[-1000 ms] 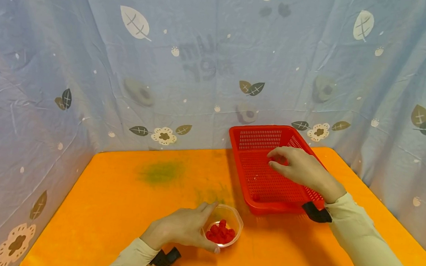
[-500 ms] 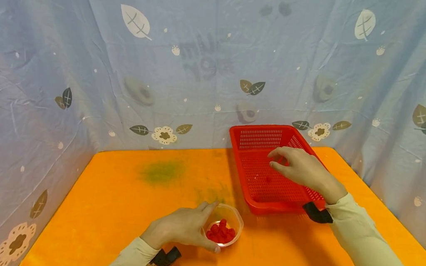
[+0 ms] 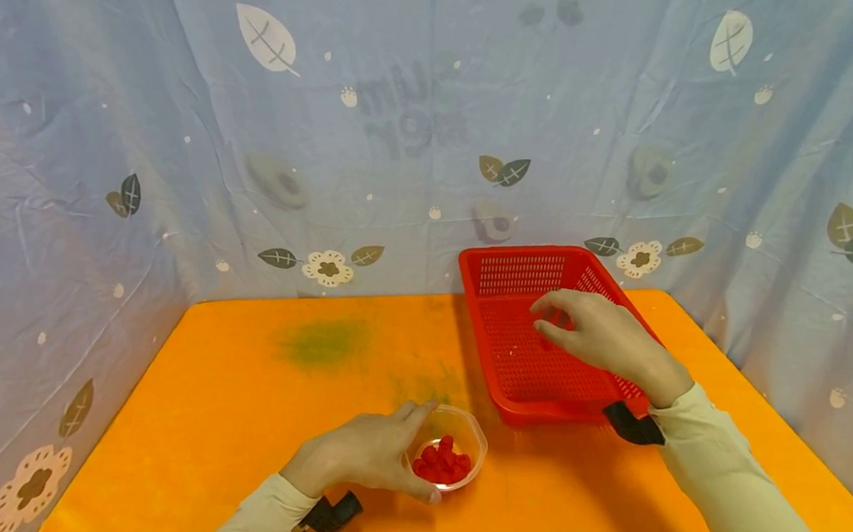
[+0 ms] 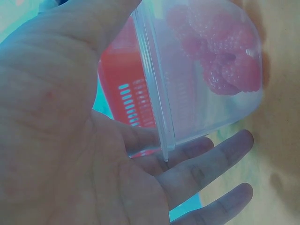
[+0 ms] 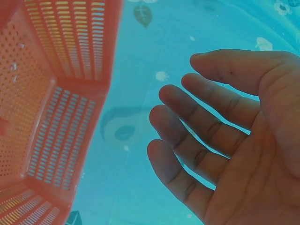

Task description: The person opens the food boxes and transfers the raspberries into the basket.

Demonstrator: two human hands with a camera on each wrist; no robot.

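Note:
A clear plastic tub (image 3: 469,436) stands on the orange tabletop, with several red raspberries (image 3: 443,461) at its bottom. My left hand (image 3: 370,452) holds it from the left, thumb on the near side and fingers on the far side. Through its clear wall the raspberries (image 4: 234,70) show in the left wrist view, where the other fingers extend beneath it. Over the red basket (image 3: 493,371), my right hand (image 3: 609,339) hovers with loosely bent fingers and nothing in them. A small reddish thing (image 5: 3,126) shows at the edge of the right wrist view; its kind is unclear.
The basket has slotted walls and stands at the back right of the orange table (image 3: 234,418). Printed blue curtains (image 3: 377,128) hang behind the table and along both sides. Greenish stains (image 3: 326,343) mark the tabletop left of the basket.
Both hands and the tub stay nearly in place. A small red spot on the basket floor, seen half a second ago below the right fingertips, now shows less clearly. The head view shifts slightly.

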